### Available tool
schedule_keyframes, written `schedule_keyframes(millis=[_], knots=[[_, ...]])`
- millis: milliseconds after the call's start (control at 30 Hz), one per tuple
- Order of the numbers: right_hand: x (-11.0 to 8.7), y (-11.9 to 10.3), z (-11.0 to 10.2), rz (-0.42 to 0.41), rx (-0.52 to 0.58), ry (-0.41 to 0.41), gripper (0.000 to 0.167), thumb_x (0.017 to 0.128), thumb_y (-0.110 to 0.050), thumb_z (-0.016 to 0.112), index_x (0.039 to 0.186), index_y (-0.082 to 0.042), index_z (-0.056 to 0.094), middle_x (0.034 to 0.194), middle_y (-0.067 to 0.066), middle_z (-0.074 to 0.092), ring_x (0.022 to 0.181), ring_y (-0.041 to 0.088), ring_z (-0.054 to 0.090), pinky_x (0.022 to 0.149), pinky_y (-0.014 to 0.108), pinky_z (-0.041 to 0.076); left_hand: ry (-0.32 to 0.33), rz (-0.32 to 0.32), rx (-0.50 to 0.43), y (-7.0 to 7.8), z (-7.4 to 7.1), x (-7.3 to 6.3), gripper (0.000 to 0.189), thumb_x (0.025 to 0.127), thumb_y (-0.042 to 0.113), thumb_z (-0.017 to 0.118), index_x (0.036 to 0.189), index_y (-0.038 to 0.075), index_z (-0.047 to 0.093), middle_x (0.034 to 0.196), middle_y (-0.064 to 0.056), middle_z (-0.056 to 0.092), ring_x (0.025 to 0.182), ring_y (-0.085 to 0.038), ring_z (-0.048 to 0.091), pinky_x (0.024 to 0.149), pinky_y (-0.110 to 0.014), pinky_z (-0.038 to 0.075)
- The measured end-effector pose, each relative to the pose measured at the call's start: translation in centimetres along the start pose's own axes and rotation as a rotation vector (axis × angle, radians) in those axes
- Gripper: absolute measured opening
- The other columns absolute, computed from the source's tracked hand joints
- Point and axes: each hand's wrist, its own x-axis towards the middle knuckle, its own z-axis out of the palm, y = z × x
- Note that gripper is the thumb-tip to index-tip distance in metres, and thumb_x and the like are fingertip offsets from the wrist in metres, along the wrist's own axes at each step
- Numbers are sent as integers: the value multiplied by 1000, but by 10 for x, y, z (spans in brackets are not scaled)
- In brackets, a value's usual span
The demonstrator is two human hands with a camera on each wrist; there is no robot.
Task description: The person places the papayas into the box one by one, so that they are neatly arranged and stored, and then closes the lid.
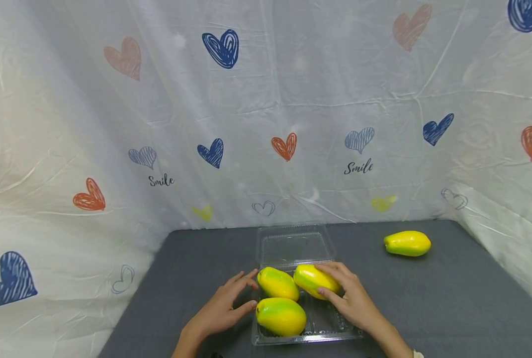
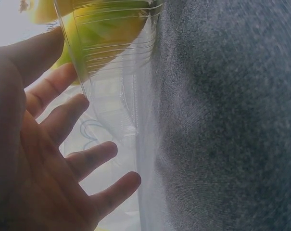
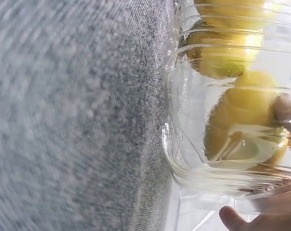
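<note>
A clear plastic clamshell box [image 1: 310, 339] lies with its lid [image 1: 295, 244] flipped back. Inside, on its left side, are two yellow-green papayas, one at the front [image 1: 281, 318] and one behind it [image 1: 278, 284]. My right hand [image 1: 353, 298] holds a third papaya [image 1: 312, 279] at the box's back right, thumb on the near side and fingers over the far side. Through the clear wall in the right wrist view, this papaya [image 3: 239, 110] shows low in the box. My left hand [image 1: 223, 306], fingers spread, touches the box's left rim; the left wrist view shows fingertips at the wall [image 2: 111, 48].
Another papaya [image 1: 407, 243] lies on the dark grey tabletop [image 1: 427, 298] at the back right. A white curtain [image 1: 319, 119] printed with hearts hangs behind the table and along both sides.
</note>
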Motion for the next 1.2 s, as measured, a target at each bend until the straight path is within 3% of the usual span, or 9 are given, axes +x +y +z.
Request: schedule_keyframes(millis=[200,600,1200], knots=[[-1,0,-1,41,6,-24,53,87,-21,82,137,-22,64,130,-3,63,115,16,60,94,54,45,1,5,1,-1,0,1,26,102,45,59,125,34,55,167,3,32,153,-49,25,101,-90,15],[-2,0,-1,18,-35,-28,56,85,-20,83,137,-23,64,129,-6,64,112,10,52,93,44,41,0,12,-2,-2,1,2,28,101,48,59,125,34,55,167,3,32,152,-49,25,103,-88,17],[-1,-6,-3,78,-55,-75,58,83,-14,84,137,-20,64,126,-5,63,114,15,53,93,46,40,-3,4,-3,-2,1,1,26,101,45,60,125,34,54,168,2,31,153,-49,24,103,-89,15]])
